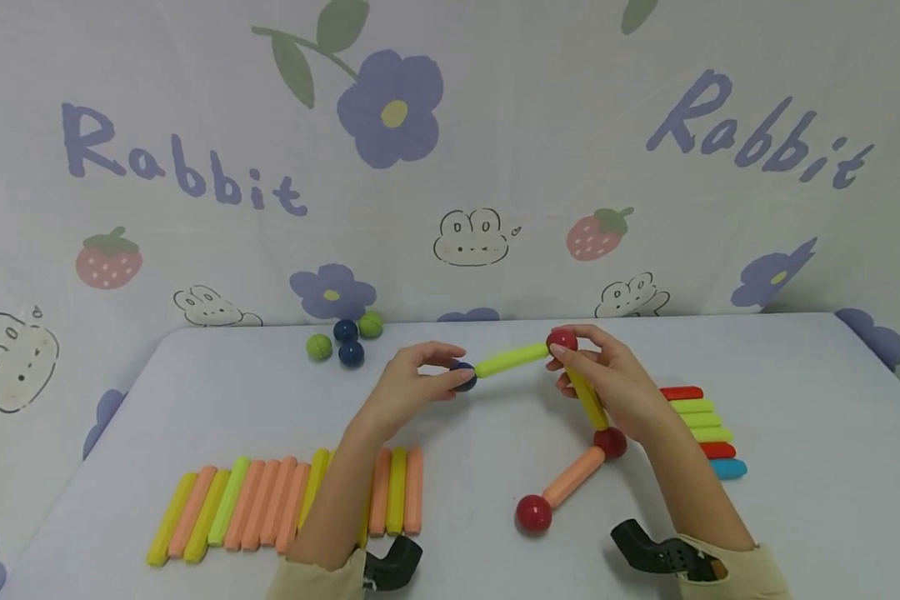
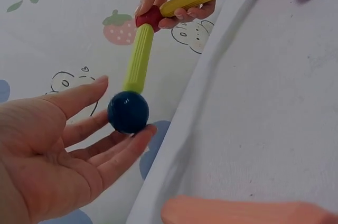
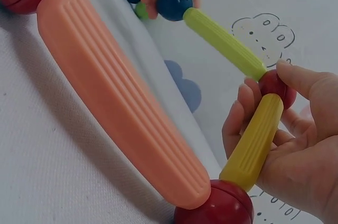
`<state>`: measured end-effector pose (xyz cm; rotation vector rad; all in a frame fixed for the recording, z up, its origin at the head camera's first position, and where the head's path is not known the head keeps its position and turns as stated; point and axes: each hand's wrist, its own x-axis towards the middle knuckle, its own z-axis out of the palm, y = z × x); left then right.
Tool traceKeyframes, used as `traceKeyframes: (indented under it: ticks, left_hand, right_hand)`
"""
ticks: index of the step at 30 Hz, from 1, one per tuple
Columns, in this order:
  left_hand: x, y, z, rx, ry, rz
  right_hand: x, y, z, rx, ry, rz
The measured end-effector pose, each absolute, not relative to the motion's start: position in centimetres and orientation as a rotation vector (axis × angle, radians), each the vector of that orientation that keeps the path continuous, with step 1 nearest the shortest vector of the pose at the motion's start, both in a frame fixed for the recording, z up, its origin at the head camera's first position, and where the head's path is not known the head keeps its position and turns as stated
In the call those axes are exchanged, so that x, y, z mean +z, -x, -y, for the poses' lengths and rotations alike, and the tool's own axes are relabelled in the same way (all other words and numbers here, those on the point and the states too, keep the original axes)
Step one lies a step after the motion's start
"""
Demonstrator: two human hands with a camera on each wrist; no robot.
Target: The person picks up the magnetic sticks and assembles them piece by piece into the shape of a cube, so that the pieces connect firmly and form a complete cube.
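A chain of sticks and balls hangs between the two hands. At its left end is a dark blue ball [image 1: 463,377], then a light green stick [image 1: 512,361], a red ball [image 1: 562,338] and a yellow stick [image 1: 589,402]. Another red ball [image 1: 611,443], an orange stick [image 1: 573,477] and a third red ball [image 1: 534,515] follow nearer the person. My right hand [image 1: 621,379] pinches the upper red ball, thumb in front. Around the blue ball [image 2: 128,112] my left hand [image 2: 63,155] has its fingers loosely spread, the thumb standing apart from it.
Several orange, yellow and green sticks [image 1: 270,504] lie in a row at the left, partly behind the left forearm. More sticks [image 1: 708,421] lie at the right beyond the right forearm. Loose blue balls [image 1: 351,353] and green balls [image 1: 318,347] sit near the table's back edge.
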<state>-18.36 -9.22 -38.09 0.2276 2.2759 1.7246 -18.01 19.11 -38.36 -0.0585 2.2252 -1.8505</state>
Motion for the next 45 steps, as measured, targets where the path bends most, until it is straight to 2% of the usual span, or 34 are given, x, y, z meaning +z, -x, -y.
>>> traceKeyframes:
  ticks: [6,12,22,33,39,45]
  left_hand:
    - [-38.8,18.2,8.7,1.600,-0.190,-2.350]
    - [-39.7,17.9,8.0,1.436,-0.203,-2.427]
    - [-39.0,16.5,7.3,1.262,-0.289,-2.576]
    - [-38.3,13.2,7.0,1.172,-0.584,-2.389]
    - [-38.7,12.2,6.9,1.189,-0.615,-2.292]
    - [-39.2,12.8,7.5,1.196,-0.568,-2.346]
  right_hand:
    - [-38.6,18.1,-18.8,-1.810,-0.009,-2.230]
    - [-39.1,18.2,-18.2,-1.742,-0.208,-2.224]
    - [-39.7,17.9,-18.3,-1.527,-0.359,-2.381]
    - [-39.7,17.9,-20.0,-1.239,-0.257,-2.555]
    - [-39.7,17.9,-20.1,-1.221,-0.244,-2.569]
    - [-39.8,18.0,-20.0,-1.237,-0.223,-2.574]
